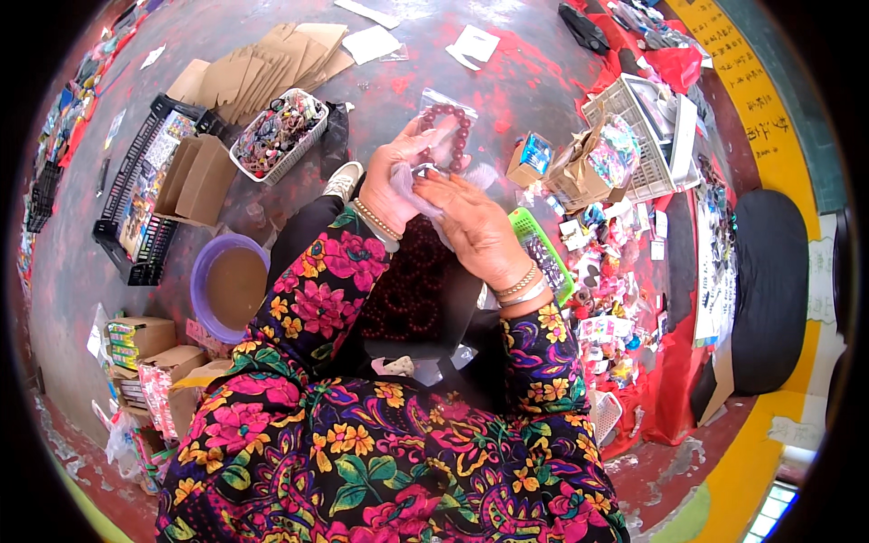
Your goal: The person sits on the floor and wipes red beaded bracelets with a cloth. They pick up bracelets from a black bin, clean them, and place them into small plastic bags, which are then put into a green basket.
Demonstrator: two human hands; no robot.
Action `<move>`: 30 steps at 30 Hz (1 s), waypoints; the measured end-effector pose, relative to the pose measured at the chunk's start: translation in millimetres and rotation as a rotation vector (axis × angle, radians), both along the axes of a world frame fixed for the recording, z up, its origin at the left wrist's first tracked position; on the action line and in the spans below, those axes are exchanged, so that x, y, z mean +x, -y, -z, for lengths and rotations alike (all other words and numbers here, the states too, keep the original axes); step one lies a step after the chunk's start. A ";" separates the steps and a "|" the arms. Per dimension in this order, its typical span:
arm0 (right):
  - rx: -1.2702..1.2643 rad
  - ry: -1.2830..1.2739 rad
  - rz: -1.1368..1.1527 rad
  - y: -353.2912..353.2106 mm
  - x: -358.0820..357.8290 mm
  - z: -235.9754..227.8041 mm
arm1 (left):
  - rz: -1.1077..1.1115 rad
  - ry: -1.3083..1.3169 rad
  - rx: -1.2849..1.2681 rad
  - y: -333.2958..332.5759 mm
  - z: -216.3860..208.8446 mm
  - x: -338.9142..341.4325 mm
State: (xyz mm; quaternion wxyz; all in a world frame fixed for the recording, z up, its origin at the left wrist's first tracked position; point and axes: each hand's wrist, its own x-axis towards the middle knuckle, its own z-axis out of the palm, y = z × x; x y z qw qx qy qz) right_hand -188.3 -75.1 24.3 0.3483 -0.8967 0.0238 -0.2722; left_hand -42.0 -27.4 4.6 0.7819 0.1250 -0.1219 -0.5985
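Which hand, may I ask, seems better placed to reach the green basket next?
Probably the right hand: it is nearer the basket; the left hand is farther left, at the beads.

Just below the red bead bracelet [461, 140], the right hand [475, 231] covered part of the clear plastic bag [479, 176], and some fingers of the left hand [391, 185] were hidden. Farther below the bracelet, dark red beads [409, 294] blurred together, and the floral garment [380, 462] was cut off. Right of it, many small goods [625, 271] were too tiny to identify.
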 end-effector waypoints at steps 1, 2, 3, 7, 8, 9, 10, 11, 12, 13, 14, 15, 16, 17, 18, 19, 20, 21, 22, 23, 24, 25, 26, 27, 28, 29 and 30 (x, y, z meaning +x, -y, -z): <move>0.081 0.027 -0.031 0.7 -2.9 0.7 | -0.033 0.036 0.031 1.1 -2.2 2.4; 0.372 0.014 0.019 2.0 -8.5 -3.1 | -0.068 0.071 0.060 1.4 -3.5 5.8; 0.664 0.001 0.067 4.5 -17.2 -9.7 | -0.079 0.091 0.044 1.7 -2.0 8.2; 1.258 0.494 0.380 42.0 -33.9 -16.4 | -0.041 0.131 0.034 7.0 -9.0 -4.0; 1.420 0.617 0.337 48.3 -32.9 -20.8 | -0.009 0.157 -0.024 8.7 -3.0 -6.4; 1.578 0.742 0.290 53.3 -31.1 -26.2 | 0.023 0.182 -0.083 10.5 3.0 -9.0; 1.536 0.774 0.258 59.3 -32.0 -20.9 | 0.010 0.200 -0.022 7.6 -4.2 -15.2; 1.492 0.804 0.226 62.2 -33.1 -16.1 | 0.048 0.286 0.004 7.6 -0.4 -15.2; 1.415 0.662 0.186 62.0 -37.9 -12.9 | 0.086 0.371 0.029 7.7 6.9 -14.6; 1.406 0.491 0.163 53.4 -41.2 -25.2 | 0.123 0.456 0.057 7.3 8.7 -14.5; 1.183 0.439 0.210 53.5 -32.8 -19.2 | 0.103 0.494 0.044 9.3 9.5 -20.6; 0.960 0.383 0.253 52.0 -22.7 -13.0 | 0.113 0.583 0.034 8.3 9.5 -20.0; 0.743 0.256 0.374 48.0 -21.7 -7.2 | 0.123 0.670 0.025 7.1 10.9 -19.0; 0.524 0.131 0.496 43.8 -20.1 -3.5 | 0.132 0.758 0.015 6.5 12.0 -18.5; 0.454 0.103 0.527 40.9 -19.2 -3.4 | 0.095 0.812 -0.023 7.1 11.5 -18.1; 0.383 0.078 0.560 37.4 -19.4 -6.8 | 0.121 0.831 -0.007 6.7 7.8 -17.6; 0.330 0.094 0.594 37.9 -20.6 -6.0 | 0.148 0.850 0.010 5.8 3.6 -16.8; 0.277 0.108 0.628 39.9 -21.6 -4.2 | 0.175 0.869 0.026 5.6 1.8 -16.2; 0.233 0.121 0.655 40.2 -20.5 -1.8 | 0.197 0.877 0.081 3.2 2.0 -15.1; 0.193 0.130 0.694 42.1 -18.3 -1.4 | 0.169 0.920 0.077 3.7 0.6 -14.4; 0.153 0.138 0.734 45.4 -15.2 -2.4 | 0.141 0.963 0.073 6.0 -2.2 -14.3; 0.111 0.139 0.780 45.3 -15.9 -1.8 | 0.120 1.000 0.067 6.5 -2.4 -16.2; 0.102 0.141 0.797 42.6 -17.6 -1.7 | 0.165 1.019 0.124 5.3 1.0 -17.3; 0.081 0.187 0.838 41.9 -18.7 -0.3 | 0.169 1.036 0.137 5.5 4.7 -16.8; 0.057 0.235 0.881 43.6 -19.8 -1.4 | 0.173 1.054 0.148 7.1 5.4 -15.5; 0.036 0.286 0.919 48.8 -18.9 0.7 | 0.172 1.075 0.162 8.6 7.5 -12.3; 0.030 0.385 0.939 68.5 -27.7 8.0 | 0.148 1.064 0.233 9.4 8.0 -8.4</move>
